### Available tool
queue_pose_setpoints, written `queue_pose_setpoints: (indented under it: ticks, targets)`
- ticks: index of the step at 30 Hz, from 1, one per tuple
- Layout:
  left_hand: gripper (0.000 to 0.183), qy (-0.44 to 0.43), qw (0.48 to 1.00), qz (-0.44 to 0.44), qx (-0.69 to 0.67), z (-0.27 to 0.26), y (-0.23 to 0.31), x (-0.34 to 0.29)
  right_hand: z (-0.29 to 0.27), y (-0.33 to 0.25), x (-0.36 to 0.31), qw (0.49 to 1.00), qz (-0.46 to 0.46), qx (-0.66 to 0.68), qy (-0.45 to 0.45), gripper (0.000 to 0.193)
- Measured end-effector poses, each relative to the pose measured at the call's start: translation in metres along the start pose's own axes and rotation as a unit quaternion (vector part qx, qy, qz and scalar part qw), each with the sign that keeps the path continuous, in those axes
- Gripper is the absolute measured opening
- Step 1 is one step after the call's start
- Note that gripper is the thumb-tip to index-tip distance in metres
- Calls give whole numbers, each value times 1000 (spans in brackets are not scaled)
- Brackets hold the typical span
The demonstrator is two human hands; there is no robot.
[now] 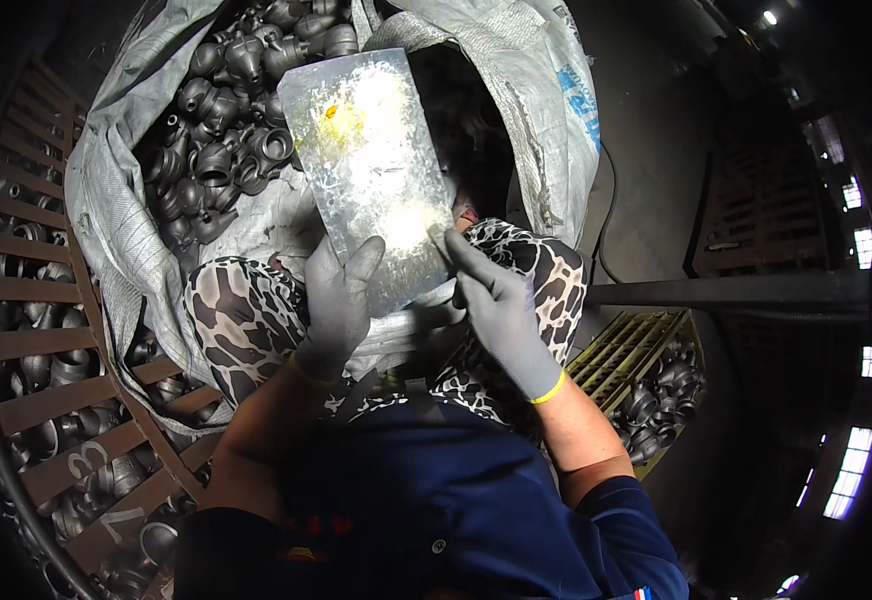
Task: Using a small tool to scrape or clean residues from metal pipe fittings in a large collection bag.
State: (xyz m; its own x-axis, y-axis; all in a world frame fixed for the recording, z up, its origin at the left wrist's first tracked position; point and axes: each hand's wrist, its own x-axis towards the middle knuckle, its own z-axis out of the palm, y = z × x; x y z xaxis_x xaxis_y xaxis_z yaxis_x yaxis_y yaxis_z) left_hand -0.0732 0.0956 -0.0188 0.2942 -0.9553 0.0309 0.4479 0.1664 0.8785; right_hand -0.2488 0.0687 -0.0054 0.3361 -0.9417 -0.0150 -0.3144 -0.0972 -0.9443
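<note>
With grey-gloved fingers of left hand and right hand closed on rectangular silver metal plate, held over white woven sack containing dark metal fittings

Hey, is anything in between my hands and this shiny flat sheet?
Nothing visible, apart from the gray gloves you're wearing. Your left hand holds the shiny flat sheet near its lower left edge, and your right hand holds it near its lower right edge.
</note>
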Motion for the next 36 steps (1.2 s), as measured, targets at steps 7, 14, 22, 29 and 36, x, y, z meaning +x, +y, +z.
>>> queue_pose_setpoints:
  ticks: [7,14,22,29,36]
  targets:
    - [38,-9,1000,14,23,-4,-5,1,-3,2,9,1000,-6,18,21,41]
    - [37,5,1000,3,29,0,-4,-4,-1,15,2,998,-49,16,26,41]
    - [38,-2,996,35,77,2,0,-1,-9,11,-3,997,-18,52,46,39]
    - [36,-1,1000,-18,-1,3,-2,4,-11,6,-8,1000,-1,-5,-29,43]
    - [36,-1,999,-53,-1,2,-5,2,-34,6,-10,997,26,-50,-46,44]
